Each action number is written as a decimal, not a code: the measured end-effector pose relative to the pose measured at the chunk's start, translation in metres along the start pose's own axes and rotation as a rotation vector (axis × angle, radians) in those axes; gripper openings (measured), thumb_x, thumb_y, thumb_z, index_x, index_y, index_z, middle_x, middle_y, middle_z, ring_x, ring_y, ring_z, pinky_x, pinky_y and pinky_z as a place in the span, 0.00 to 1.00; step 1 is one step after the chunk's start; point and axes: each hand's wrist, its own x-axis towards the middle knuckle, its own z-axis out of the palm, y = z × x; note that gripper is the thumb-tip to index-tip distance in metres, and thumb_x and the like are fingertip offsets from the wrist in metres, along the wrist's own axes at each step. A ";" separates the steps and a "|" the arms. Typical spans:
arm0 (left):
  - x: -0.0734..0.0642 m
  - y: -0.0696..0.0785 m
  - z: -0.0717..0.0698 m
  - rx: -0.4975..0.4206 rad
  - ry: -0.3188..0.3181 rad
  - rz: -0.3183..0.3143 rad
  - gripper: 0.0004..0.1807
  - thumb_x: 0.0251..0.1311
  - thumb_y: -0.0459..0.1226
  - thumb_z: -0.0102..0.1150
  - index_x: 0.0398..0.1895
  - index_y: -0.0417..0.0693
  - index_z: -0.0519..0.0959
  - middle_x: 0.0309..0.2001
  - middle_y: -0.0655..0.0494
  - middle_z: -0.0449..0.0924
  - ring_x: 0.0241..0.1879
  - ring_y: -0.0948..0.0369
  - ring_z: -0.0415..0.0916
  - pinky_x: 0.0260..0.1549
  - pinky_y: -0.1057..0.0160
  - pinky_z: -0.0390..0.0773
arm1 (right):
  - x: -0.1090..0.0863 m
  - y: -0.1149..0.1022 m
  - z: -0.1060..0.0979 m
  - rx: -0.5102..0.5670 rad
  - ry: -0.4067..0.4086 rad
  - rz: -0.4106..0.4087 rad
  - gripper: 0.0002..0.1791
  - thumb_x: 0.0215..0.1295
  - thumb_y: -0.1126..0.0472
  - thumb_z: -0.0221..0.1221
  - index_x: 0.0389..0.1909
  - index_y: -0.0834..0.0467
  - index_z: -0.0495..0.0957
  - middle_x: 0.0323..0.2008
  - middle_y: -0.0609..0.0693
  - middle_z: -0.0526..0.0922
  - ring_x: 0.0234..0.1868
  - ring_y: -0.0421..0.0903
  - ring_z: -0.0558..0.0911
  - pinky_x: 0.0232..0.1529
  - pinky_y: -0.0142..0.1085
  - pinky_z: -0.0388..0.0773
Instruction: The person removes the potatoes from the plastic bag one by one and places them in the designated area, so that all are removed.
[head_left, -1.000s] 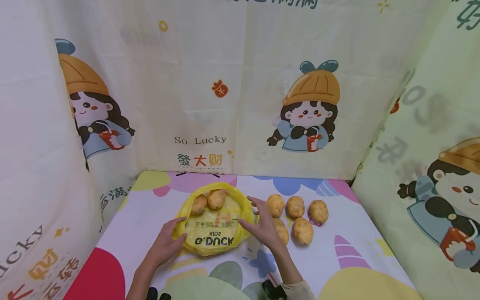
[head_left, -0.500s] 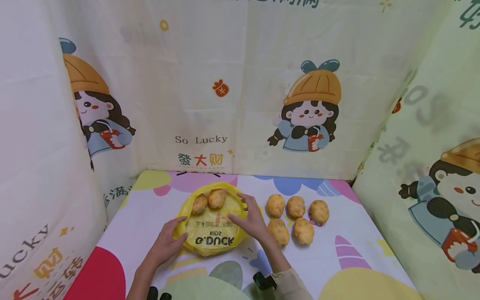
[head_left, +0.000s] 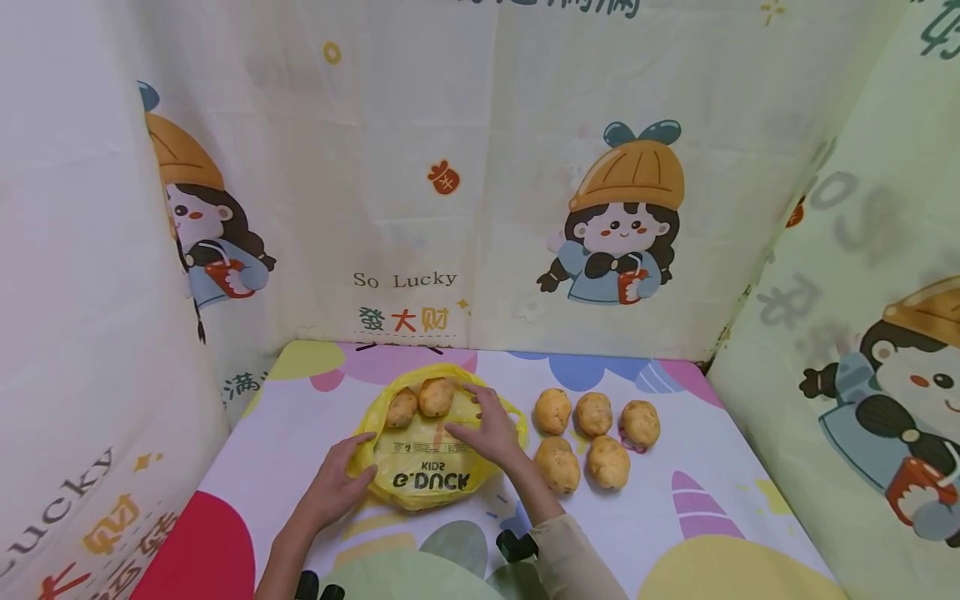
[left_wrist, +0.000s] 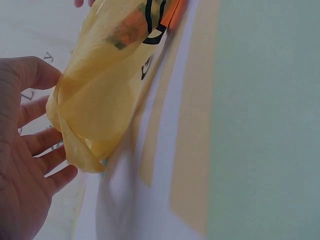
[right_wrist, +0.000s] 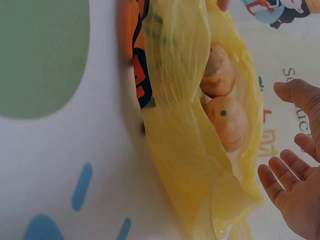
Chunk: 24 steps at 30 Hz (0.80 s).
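Note:
A yellow plastic bag [head_left: 420, 492] lies with its mouth wide apart, dark lettering on its near side. Two potatoes [head_left: 437, 397] sit inside it toward the far left; the right wrist view shows these potatoes [right_wrist: 227, 122] behind the bag's rim. My left hand [head_left: 339, 483] holds the left edge of the bag, thumb and fingers about the rim in the left wrist view. Over the right part of the bag's mouth hovers my right hand [head_left: 491, 429], its fingers loosely bent with nothing in them.
Right of the bag, several loose potatoes [head_left: 594, 414] stand in two rows on the patterned tablecloth [head_left: 585, 550]. Printed cloth walls [head_left: 487, 250] close off the back and both sides.
My right hand has moved left, from the bag's right rim to over its mouth. My left hand, the bag and the potatoes have stayed in place.

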 end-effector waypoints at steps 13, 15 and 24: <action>-0.001 0.000 0.000 -0.013 -0.023 -0.031 0.28 0.66 0.34 0.62 0.69 0.39 0.71 0.67 0.37 0.70 0.70 0.38 0.61 0.67 0.33 0.61 | 0.024 0.002 0.011 -0.081 -0.067 -0.044 0.40 0.61 0.58 0.72 0.71 0.65 0.68 0.64 0.68 0.71 0.61 0.67 0.73 0.59 0.57 0.73; 0.000 0.000 0.000 -0.006 -0.018 -0.013 0.27 0.67 0.34 0.62 0.69 0.38 0.71 0.67 0.37 0.71 0.69 0.37 0.62 0.66 0.33 0.62 | 0.028 0.003 0.011 -0.089 -0.078 -0.027 0.40 0.61 0.57 0.71 0.71 0.66 0.67 0.64 0.68 0.70 0.62 0.67 0.73 0.60 0.56 0.73; 0.001 -0.001 0.000 -0.001 -0.009 -0.012 0.28 0.66 0.33 0.63 0.68 0.39 0.72 0.66 0.38 0.71 0.69 0.38 0.63 0.66 0.34 0.63 | 0.039 0.010 0.019 -0.145 -0.097 -0.010 0.40 0.61 0.54 0.72 0.70 0.66 0.67 0.64 0.66 0.71 0.62 0.64 0.74 0.61 0.56 0.73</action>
